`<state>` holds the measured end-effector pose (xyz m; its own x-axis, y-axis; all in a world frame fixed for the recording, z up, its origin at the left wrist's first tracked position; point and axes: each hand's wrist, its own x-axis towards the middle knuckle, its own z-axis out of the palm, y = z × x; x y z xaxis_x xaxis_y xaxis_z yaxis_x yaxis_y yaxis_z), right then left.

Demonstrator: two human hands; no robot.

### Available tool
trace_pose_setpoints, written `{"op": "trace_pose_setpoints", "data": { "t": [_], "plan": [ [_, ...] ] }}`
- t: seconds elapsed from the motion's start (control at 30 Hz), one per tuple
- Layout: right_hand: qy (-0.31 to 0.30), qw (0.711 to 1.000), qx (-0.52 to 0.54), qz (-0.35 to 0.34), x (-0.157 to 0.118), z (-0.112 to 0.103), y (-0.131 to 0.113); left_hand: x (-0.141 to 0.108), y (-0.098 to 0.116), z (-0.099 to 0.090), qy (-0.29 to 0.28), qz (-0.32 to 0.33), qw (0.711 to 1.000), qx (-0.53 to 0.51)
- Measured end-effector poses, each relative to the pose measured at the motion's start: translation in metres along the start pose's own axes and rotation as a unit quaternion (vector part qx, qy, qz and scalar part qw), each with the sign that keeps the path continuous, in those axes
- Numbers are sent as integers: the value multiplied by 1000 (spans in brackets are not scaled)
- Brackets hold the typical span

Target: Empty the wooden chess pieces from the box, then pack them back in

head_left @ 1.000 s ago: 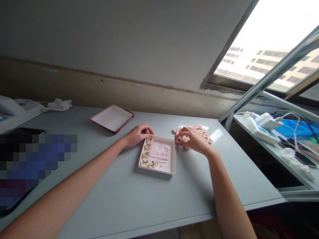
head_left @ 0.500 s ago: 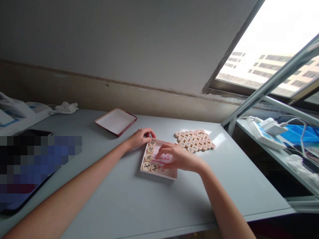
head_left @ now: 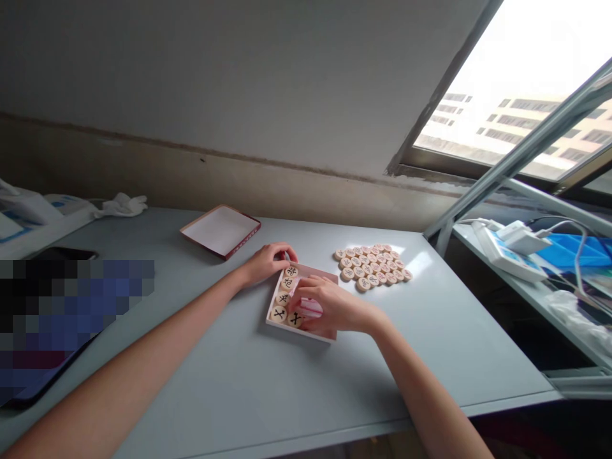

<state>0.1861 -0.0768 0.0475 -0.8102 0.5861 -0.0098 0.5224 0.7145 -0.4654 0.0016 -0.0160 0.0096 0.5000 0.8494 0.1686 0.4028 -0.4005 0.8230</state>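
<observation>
A shallow white-rimmed box [head_left: 299,336] with a pink-printed base lies on the table, holding several round wooden Chinese chess pieces [head_left: 278,313] with black characters along its left side. At the box's far left corner, my left hand [head_left: 268,262] has its fingers curled and its thumb against the edge. My right hand [head_left: 329,303] reaches into the box from the right. Its fingers and thumb close around a chess piece [head_left: 295,319] in the near row, covering part of it. Many more wooden pieces [head_left: 371,268] form a flat, tight group beyond my right hand.
The red-sided box lid [head_left: 222,231] lies inside-up near the wall. On the left are a dark phone [head_left: 62,254], a blurred-out screen and a power strip [head_left: 76,207]. A metal frame [head_left: 444,236] and a shelf with chargers [head_left: 519,236] border the right.
My right hand has moved left inside the box, its fingers coming over the near-row chess piece. My left hand stays at the box corner. The view has shifted slightly.
</observation>
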Motion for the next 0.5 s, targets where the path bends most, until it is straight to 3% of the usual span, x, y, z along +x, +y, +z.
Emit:
{"op": "trace_pose_setpoints", "data": {
  "t": [0.27,0.5],
  "plan": [
    [43,990,20,135,-50,-43,45,1,-5,1,-10,-12,1000,-20],
    [47,973,-40,221,-58,-35,67,2,-8,2,-10,-7,999,-40]
  ]
}}
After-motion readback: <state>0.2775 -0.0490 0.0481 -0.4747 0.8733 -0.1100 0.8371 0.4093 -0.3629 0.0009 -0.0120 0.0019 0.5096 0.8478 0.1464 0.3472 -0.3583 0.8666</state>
